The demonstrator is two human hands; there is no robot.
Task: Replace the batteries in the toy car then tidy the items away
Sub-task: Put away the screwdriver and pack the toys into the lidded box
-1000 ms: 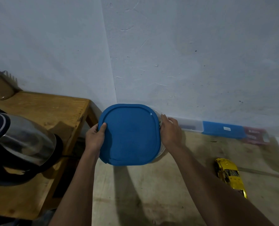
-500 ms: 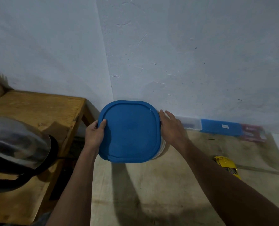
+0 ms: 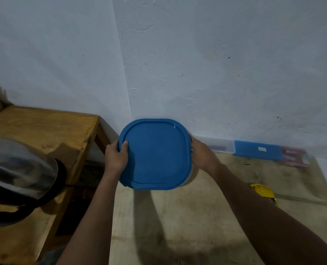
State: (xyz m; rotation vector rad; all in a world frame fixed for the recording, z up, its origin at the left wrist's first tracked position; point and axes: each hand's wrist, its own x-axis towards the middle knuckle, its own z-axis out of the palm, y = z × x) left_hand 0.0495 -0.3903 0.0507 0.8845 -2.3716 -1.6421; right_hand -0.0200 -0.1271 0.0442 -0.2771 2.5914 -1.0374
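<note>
Ideally, left hand (image 3: 116, 157) and right hand (image 3: 202, 155), fingers curled round the blue-lidded box (image 3: 155, 153) near the desk's (image 3: 178, 217) far left corner, should hold it level while lowering, clear of the toy car (image 3: 264, 192) toward the right edge.

We bring the blue-lidded container (image 3: 155, 153) a bit closer to the surface's back-left corner, and our R forearm now covers most of the yellow toy car (image 3: 263, 191).

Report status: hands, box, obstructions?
Both gripping: left hand and right hand on the sides of the blue-lidded box, lid on. Right of it, toy car, part hidden by the arm. Off left, the kettle.
</note>
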